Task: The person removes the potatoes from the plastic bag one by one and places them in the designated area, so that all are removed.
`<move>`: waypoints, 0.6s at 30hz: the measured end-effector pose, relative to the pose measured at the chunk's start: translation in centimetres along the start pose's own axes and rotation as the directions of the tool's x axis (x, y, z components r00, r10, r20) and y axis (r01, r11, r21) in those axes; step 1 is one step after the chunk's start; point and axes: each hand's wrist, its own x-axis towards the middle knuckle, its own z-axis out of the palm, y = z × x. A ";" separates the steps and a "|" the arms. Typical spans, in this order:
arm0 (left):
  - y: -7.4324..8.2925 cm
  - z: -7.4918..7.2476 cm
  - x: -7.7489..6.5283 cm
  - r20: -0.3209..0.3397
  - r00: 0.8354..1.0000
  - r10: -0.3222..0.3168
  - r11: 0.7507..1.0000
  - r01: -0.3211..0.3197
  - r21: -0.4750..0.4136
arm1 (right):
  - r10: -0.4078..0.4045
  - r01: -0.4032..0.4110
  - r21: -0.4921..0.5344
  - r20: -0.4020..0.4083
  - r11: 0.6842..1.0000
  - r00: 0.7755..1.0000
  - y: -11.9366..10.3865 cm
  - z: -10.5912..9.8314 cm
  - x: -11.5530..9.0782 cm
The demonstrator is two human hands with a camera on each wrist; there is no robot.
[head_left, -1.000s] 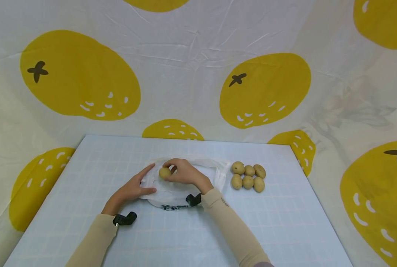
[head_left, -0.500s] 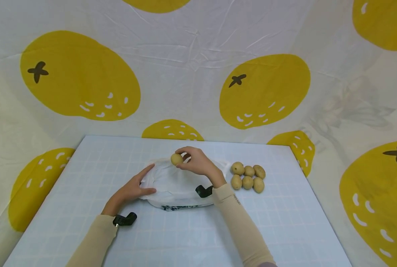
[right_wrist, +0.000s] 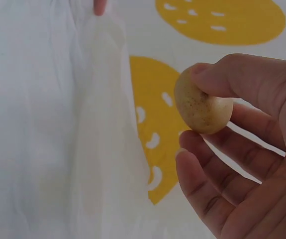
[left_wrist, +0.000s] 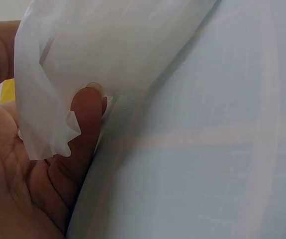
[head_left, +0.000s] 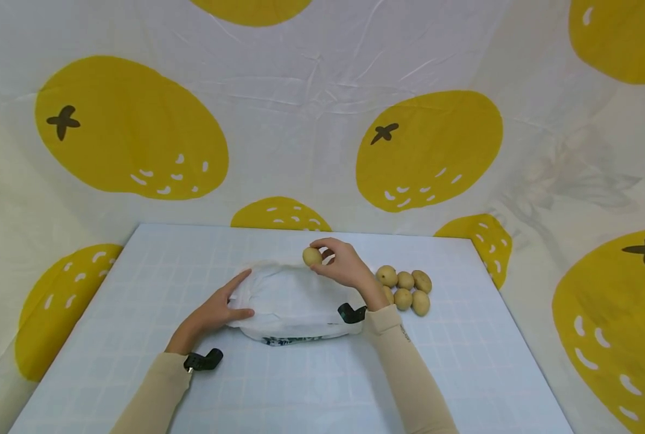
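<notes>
My right hand (head_left: 343,266) pinches a small round potato (head_left: 311,257) between thumb and fingertips, held up over the far side of a white plastic bag (head_left: 301,329). Close up in the right wrist view, the potato (right_wrist: 197,107) is pale with small brown specks, and the bag (right_wrist: 100,124) stands to its left. At the bag's left end rests my left hand (head_left: 214,310), its thumb and index finger spread apart against the plastic. Thin film (left_wrist: 108,55) drapes over that hand in the left wrist view, hiding part of the fingers.
Several more potatoes (head_left: 403,299) lie in two rows right of the bag, one partly covered by my right wrist. The pale checked table (head_left: 279,392) meets a wall sheet (head_left: 311,157) with yellow fruit prints along its back edge.
My right hand has lifted the potato from inside the bag and carried it right, toward the bag's far side. My left hand has stayed at the bag's left end.
</notes>
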 end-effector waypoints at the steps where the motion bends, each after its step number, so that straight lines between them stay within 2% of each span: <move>1: 0.0 0.0 0.0 -0.001 1.000 -0.002 1.000 0.002 -0.001 | -0.003 0.003 -0.001 -0.011 1.000 1.000 0.1 -0.1 -0.1; 8: 0.2 0.0 0.0 -0.001 1.000 -0.010 1.000 0.010 0.001 | 0.006 -0.005 0.008 -0.088 1.000 0.996 1.0 -1.3 -1.4; 18: 0.1 0.0 0.0 -0.007 1.000 -0.009 1.000 0.009 0.000 | 0.079 -0.074 0.037 -0.161 0.997 0.984 2.7 -3.0 -3.4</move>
